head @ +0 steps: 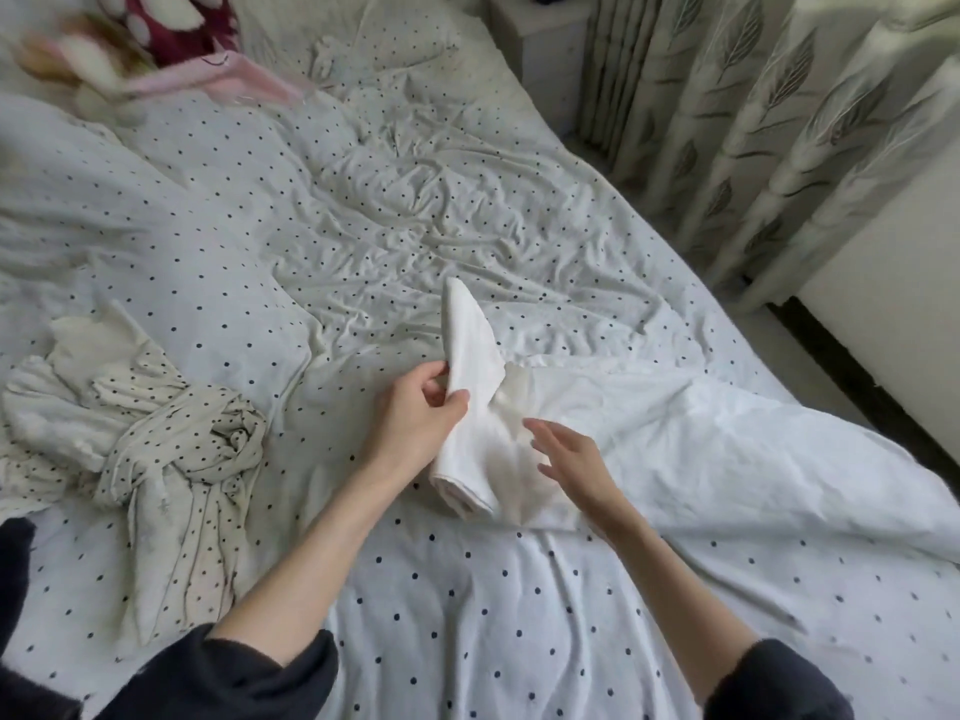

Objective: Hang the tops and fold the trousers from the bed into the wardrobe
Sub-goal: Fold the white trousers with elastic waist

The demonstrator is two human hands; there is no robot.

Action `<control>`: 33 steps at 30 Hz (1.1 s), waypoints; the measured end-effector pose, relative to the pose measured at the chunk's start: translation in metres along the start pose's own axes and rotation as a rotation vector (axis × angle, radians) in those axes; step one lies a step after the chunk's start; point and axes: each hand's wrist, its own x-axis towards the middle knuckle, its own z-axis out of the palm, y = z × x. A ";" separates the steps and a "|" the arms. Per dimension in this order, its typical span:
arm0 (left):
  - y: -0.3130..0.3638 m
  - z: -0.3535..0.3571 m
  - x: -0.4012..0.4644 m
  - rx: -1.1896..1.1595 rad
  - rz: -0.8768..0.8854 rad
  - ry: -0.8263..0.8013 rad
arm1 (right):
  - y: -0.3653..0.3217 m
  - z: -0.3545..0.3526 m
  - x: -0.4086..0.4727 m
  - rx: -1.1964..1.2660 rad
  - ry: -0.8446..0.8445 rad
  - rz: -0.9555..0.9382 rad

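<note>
A wide bed [467, 589] covered by a white sheet with small dark dots fills most of the head view. No container shows here; the bed itself bears everything. On it, in the middle, lies a white garment [701, 433], spread out to the right with its near end gathered into a folded strip. The left hand [415, 413] pinches that strip between thumb and curled fingers [439, 389], so that one end of the strip stands up and tilts away from the person, while the lower end droops onto the sheet beside the wrist. The cloth sits right in the pinch, with the thumb on the near side and the fingers behind it. The right hand [571, 459] hovers just over the flat part of the same garment, fingers straight and slightly spread, holding nothing; whether its fingertips touch the fabric I cannot tell. Both forearms are bare, with dark sleeves [249, 672] pushed up near the elbows.

To the left on the bed lies a crumpled cream garment with dark dots [171, 444], twisted in a heap and well apart from both hands. At the far left corner sits a blurred pink and dark red bundle [171, 39]. Along the right side hang pale curtains with a leaf pattern [769, 96]
</note>
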 end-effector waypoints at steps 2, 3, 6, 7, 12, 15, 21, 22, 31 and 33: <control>0.022 0.037 -0.009 0.085 0.079 -0.019 | 0.001 -0.032 -0.009 0.214 0.018 0.064; 0.028 0.056 -0.014 0.122 0.122 -0.057 | 0.002 -0.047 -0.011 0.293 0.030 0.073; 0.026 0.122 -0.024 0.328 0.224 -0.366 | 0.015 -0.090 -0.016 0.336 0.110 0.063; 0.017 0.134 -0.025 0.417 0.222 -0.468 | 0.020 -0.095 -0.017 0.256 0.133 0.055; -0.024 0.142 -0.030 0.441 0.263 -0.220 | 0.058 -0.100 -0.021 -0.636 0.376 -0.338; -0.039 0.122 -0.012 0.413 0.127 0.025 | 0.064 -0.084 -0.005 -0.870 0.388 -0.600; -0.062 0.105 0.018 -0.091 -0.448 -0.123 | 0.069 -0.061 0.028 -0.986 0.139 -0.418; -0.062 0.104 0.018 -0.120 -0.434 -0.115 | 0.072 -0.060 0.027 -0.997 0.122 -0.390; -0.041 0.060 0.003 -0.167 -0.251 -0.146 | 0.049 -0.026 -0.004 -0.960 0.011 -0.260; -0.039 0.037 -0.003 -0.170 -0.213 -0.128 | 0.041 -0.008 -0.013 -0.931 -0.022 -0.271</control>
